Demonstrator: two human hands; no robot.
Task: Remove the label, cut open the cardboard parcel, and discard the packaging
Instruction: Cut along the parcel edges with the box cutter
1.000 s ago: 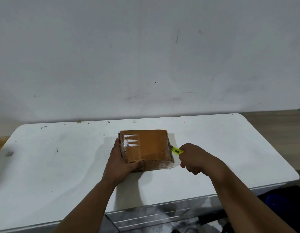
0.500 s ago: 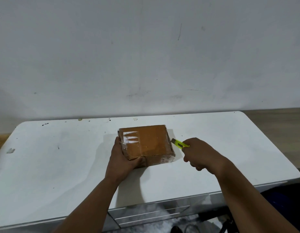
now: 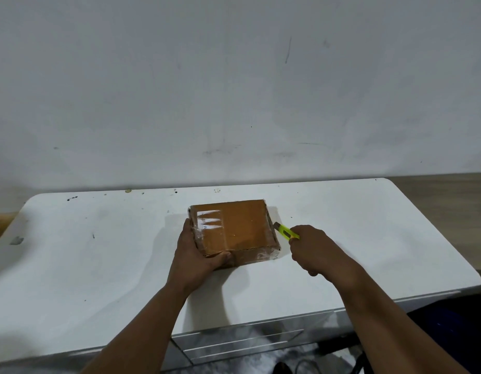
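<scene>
Dim, even light; soft shadows on the table (image 3: 99, 265), wide-angle bending at edges, slightly soft focus.

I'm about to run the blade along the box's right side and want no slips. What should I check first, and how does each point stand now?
1. Left hand steadies the box: ok.
2. Right hand has a firm grip on the yellow knife: ok.
3. Blade tip meets the box's right side: cannot tell.
4. Left fingers lie off the cutting line: ok.
5. Box sits flat on the table: ok.
</scene>
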